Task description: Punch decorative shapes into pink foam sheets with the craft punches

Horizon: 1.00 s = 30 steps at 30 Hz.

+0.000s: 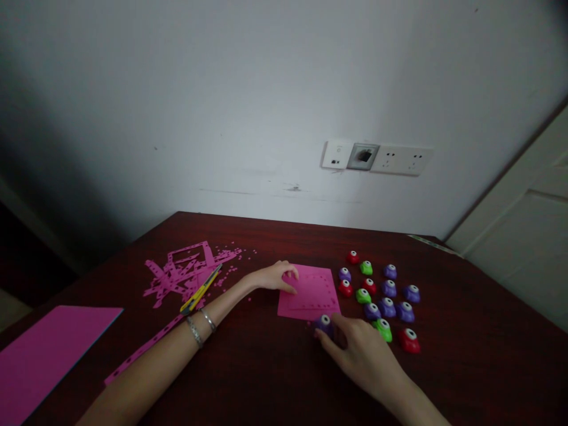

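Note:
A square pink sheet of paper (326, 273) lies on the dark table, and a smaller pink square (307, 291) with small marks or holes along its edges lies on it. My left hand (276, 277) rests at the left edge of the papers, thumb and fingers apart, fingertips on the paper. Just below the sheet's lower right corner, my right hand (361, 352) has its thumb and fingers around a purple craft punch (323, 324) with a white ring on top. Its underside is hidden.
Several purple, green and red craft punches (387, 307) stand at the right. At the left are pink paper scraps (177, 278), a yellow utility knife (199, 293), a punched pink strip (142, 351) and a large pink sheet (53, 355). A wall with sockets (402, 160) rises behind.

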Available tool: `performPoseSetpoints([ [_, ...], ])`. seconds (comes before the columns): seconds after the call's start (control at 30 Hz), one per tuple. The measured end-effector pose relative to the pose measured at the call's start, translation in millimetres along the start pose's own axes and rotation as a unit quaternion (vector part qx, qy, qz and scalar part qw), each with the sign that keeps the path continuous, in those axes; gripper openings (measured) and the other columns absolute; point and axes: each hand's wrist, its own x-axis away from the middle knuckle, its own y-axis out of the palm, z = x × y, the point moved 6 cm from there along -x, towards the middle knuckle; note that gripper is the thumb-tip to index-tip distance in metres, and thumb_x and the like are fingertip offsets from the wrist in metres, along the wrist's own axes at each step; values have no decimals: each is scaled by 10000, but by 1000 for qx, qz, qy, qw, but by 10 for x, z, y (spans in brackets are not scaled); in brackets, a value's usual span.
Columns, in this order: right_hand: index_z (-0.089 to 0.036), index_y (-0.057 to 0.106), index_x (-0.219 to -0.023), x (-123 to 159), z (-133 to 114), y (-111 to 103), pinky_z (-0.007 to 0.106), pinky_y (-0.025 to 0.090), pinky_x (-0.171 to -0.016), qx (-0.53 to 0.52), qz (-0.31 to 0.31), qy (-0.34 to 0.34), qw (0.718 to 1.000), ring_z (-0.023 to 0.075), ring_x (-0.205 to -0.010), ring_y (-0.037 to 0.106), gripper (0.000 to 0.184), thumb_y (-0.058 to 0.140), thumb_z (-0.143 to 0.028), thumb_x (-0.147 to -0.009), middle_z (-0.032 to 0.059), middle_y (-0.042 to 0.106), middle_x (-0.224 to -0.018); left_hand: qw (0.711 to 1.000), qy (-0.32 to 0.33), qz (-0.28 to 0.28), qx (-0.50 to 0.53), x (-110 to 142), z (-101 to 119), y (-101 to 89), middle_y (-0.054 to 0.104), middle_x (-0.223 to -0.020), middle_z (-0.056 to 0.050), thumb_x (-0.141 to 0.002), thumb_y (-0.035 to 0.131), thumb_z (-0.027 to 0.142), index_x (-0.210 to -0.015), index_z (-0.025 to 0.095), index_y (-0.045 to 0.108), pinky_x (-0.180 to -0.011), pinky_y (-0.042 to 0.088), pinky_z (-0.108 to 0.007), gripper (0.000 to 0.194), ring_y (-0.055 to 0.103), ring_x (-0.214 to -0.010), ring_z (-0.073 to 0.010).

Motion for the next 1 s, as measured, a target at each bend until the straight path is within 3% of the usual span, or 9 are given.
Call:
performPoseSetpoints([
  [0.3, -215, 477, -630, -208, 807, -508, 242, 288, -491, 49, 78, 114, 989, 169, -534, 555, 397, 380, -544, -831, 15, 579, -558, 1000, 10, -1, 14, 4, -32, 1, 465, -907, -32, -642, 693, 449, -974, 192, 584, -760, 363, -283, 434, 430, -891, -184],
  [0.43, -216, 553, -704, -317, 1248, -628, 259, 344, -528, 70, 61, 175, 980, 228, -671, 614, 438, 352, -589, -815, 65, 631, -666, 1000, -3, -11, 16, 18, -19, -3, 455, -912, -28, -643, 685, 462, -969, 203, 582, -764, 362, -291, 428, 424, -888, -184],
  [0.53, -204, 596, -794, -414, 1441, -628, 287, 380, -564, 92, 38, 204, 974, 269, -756, 631, 476, 342, -607, -803, 103, 654, -763, 1000, -6, -13, 12, 24, -2, -14, 454, -911, -27, -644, 682, 467, -968, 206, 582, -781, 357, -299, 427, 420, -906, -192],
  [0.67, -197, 623, -880, -610, 1422, -621, 325, 412, -596, 122, 19, 201, 972, 296, -807, 634, 488, 325, -578, -813, 125, 663, -852, 1000, -1, -17, 12, 26, 5, -17, 458, -929, -28, -644, 680, 467, -984, 208, 579, -794, 353, -300, 439, 425, -922, -192],
  [0.83, -147, 654, -868, -889, 1278, -571, 365, 437, -662, 140, -19, 176, 974, 310, -857, 631, 490, 348, -528, -823, 175, 663, -899, 1000, -8, -17, 15, 33, 5, -23, 464, -932, -29, -642, 683, 470, -974, 206, 583, -800, 354, -304, 436, 428, -927, -194],
  [1.0, -123, 660, -859, -1022, 1283, -493, 379, 441, -686, 147, -37, 177, 972, 313, -869, 631, 471, 397, -511, -809, 186, 662, -909, 1000, 5, -9, 19, 43, 6, -23, 487, -935, -29, -650, 691, 430, -963, 202, 589, -799, 358, -301, 400, 441, -925, -189],
])
